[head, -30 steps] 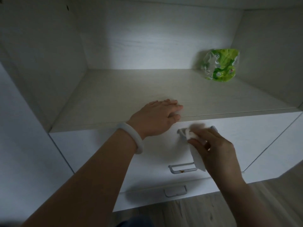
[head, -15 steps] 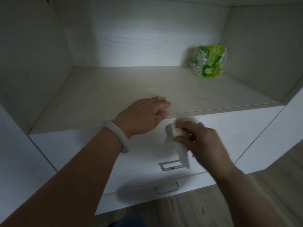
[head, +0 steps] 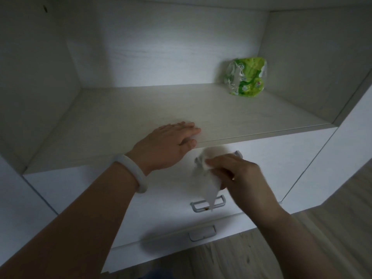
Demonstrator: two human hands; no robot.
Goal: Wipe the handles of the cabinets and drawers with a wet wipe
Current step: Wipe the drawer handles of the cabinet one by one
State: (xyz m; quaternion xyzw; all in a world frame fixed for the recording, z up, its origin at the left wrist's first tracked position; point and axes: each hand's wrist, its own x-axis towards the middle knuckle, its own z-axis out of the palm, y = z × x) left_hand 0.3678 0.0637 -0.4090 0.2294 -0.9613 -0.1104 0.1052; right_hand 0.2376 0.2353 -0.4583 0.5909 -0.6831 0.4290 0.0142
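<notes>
- Step in hand: the top drawer handle point(head: 238, 154), centre frame, is being wiped.
- Right hand point(head: 239, 176) pinches the wet wipe point(head: 205, 184) against it; left hand point(head: 169, 146) rests flat, holding nothing, on the shelf point(head: 141, 109).
- Next, by my judgement: the middle handle point(head: 208, 205) below.

Green packet point(head: 246, 77): print seemingly unreadable

Left hand point(head: 167, 146) flat, right hand point(head: 239, 178) pinching.

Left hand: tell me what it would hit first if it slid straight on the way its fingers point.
The left hand lies flat on the shelf, fingers pointing right along the front edge. That line looks free; the green packet sits farther back, though depth is unclear.
</notes>
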